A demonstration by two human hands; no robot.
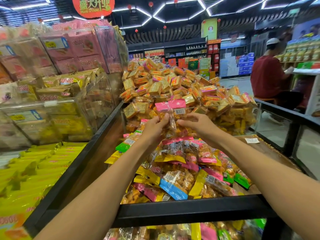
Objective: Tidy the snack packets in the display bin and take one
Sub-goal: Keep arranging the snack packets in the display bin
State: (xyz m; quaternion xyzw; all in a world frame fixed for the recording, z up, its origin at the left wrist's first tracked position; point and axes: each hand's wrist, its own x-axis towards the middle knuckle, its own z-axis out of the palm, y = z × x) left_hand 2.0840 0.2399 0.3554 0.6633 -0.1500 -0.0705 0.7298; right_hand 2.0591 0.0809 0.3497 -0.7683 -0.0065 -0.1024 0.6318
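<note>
A clear snack packet with a pink top strip and a barcode label is lifted above the display bin. My left hand pinches its left side and my right hand pinches its right side. Below them the black-framed display bin holds a heap of several snack packets with pink, yellow, blue and green edges. Both forearms reach in from the bottom of the view.
A clear-walled bin behind holds a tall pile of gold and pink square packs. Left are clear boxes of yellow and pink wafer packs and yellow packets below. A person in a red shirt sits at the right. A paper slip lies on the bin's wooden floor.
</note>
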